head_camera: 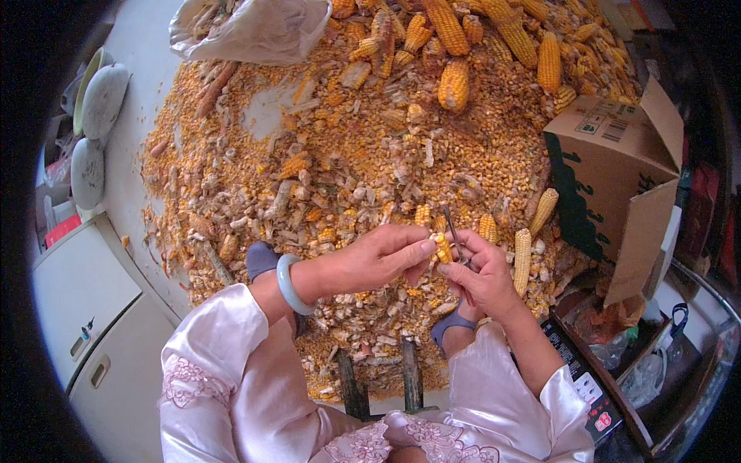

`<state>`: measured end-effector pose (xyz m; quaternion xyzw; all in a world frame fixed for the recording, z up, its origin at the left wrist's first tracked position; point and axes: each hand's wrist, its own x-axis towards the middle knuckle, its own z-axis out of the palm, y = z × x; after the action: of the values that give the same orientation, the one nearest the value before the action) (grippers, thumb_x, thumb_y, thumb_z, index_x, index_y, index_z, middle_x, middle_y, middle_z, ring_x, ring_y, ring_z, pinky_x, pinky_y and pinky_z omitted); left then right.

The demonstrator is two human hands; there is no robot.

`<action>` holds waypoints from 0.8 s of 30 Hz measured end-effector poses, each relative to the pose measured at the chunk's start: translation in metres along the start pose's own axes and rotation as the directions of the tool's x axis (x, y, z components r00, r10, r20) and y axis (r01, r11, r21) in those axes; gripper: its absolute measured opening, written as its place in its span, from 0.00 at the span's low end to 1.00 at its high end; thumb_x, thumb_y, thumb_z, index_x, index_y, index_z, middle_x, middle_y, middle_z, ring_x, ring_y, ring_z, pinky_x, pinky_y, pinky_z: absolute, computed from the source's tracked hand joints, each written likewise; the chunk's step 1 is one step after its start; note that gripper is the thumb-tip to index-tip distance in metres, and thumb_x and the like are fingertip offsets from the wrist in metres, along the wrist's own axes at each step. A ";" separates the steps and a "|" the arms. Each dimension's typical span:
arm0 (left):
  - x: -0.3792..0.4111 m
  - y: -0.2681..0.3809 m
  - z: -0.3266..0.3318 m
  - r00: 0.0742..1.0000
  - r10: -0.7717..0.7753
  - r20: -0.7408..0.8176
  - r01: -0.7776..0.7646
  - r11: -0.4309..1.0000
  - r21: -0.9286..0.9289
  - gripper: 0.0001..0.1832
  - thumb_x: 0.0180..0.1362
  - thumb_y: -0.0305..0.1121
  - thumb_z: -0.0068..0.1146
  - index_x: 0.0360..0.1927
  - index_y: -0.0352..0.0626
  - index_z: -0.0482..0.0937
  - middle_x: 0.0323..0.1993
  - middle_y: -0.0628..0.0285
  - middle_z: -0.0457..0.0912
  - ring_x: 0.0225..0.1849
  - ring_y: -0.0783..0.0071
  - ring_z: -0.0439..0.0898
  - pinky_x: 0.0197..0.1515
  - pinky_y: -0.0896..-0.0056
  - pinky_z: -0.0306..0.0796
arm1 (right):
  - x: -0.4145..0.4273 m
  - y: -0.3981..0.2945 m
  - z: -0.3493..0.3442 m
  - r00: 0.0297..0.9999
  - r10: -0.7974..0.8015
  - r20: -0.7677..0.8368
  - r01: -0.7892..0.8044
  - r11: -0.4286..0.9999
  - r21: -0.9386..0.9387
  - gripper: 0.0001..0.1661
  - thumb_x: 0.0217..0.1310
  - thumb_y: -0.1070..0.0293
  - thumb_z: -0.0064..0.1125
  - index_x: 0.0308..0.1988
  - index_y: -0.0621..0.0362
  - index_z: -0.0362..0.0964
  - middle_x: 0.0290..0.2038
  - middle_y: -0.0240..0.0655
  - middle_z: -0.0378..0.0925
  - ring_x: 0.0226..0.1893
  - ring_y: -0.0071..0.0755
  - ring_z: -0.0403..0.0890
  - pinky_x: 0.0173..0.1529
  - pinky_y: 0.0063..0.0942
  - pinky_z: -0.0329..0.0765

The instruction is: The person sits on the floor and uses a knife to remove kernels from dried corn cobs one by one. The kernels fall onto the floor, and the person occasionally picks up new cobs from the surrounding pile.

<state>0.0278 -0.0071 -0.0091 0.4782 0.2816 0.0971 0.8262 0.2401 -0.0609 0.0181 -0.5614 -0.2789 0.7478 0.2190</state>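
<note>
Between my two hands is a small piece of corn cob (443, 249) with yellow kernels on it. My left hand (388, 254), a pale bangle (286, 283) on its wrist, pinches the piece from the left with thumb and fingers. From the other side my right hand (483, 275) grips a slender metal tool (450, 224), its shaft pointing away from me, and its thumb touches the cob piece. The tool's handle is mostly hidden in the palm, so its exact kind cannot be told. Below the hands spreads a heap of loose corn kernels (370, 191) mixed with broken cob bits.
Whole ears of corn (454, 87) lie at the far side. A white plastic bag (255, 35) holds cob scraps. An open cardboard box (602, 168) stands right. Winter melons (105, 101) and a white cabinet (87, 289) are left. Dark stool legs (412, 370) show between my knees.
</note>
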 end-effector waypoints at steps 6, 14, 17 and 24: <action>0.001 -0.007 0.005 0.998 0.036 0.053 -0.038 0.998 0.042 0.18 0.70 0.42 0.41 0.32 0.39 0.73 0.25 0.63 0.75 0.30 0.73 0.73 0.38 0.70 0.68 | -0.016 -0.008 -0.002 0.996 0.056 -0.072 -0.041 0.981 0.189 0.22 0.55 0.75 0.62 0.51 0.59 0.68 0.33 0.33 0.78 0.17 0.15 0.70 0.18 0.14 0.66; -0.039 -0.078 -0.019 0.993 0.036 -0.114 0.077 0.538 0.840 0.21 0.56 0.32 0.57 0.53 0.41 0.69 0.52 0.51 0.71 0.57 0.52 0.69 0.57 0.52 0.63 | -0.122 -0.064 -0.120 0.096 -0.624 -0.775 0.661 0.622 -0.419 0.16 0.66 0.63 0.55 0.50 0.59 0.68 0.28 0.28 0.72 0.19 0.13 0.60 0.18 0.12 0.55; -0.047 -0.096 -0.037 0.986 0.063 -0.155 0.112 0.442 0.890 0.24 0.54 0.30 0.57 0.56 0.41 0.68 0.55 0.50 0.69 0.59 0.50 0.67 0.58 0.51 0.62 | -0.146 -0.076 -0.171 0.071 -0.448 -0.891 0.693 0.665 -0.279 0.17 0.66 0.60 0.55 0.46 0.62 0.69 0.25 0.27 0.69 0.20 0.15 0.55 0.23 0.17 0.50; -0.017 -0.108 -0.064 0.922 0.296 -0.250 0.107 0.424 0.899 0.27 0.52 0.25 0.55 0.58 0.40 0.66 0.60 0.51 0.67 0.63 0.51 0.64 0.62 0.52 0.60 | -0.078 -0.057 -0.081 0.127 -0.665 -0.736 0.565 0.658 -0.497 0.26 0.65 0.68 0.55 0.59 0.60 0.59 0.28 0.30 0.72 0.14 0.14 0.61 0.17 0.15 0.59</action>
<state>-0.0334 -0.0242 -0.1188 0.8318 0.4122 0.0677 0.3656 0.3399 -0.0546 0.0944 -0.7037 -0.3620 0.1662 0.5884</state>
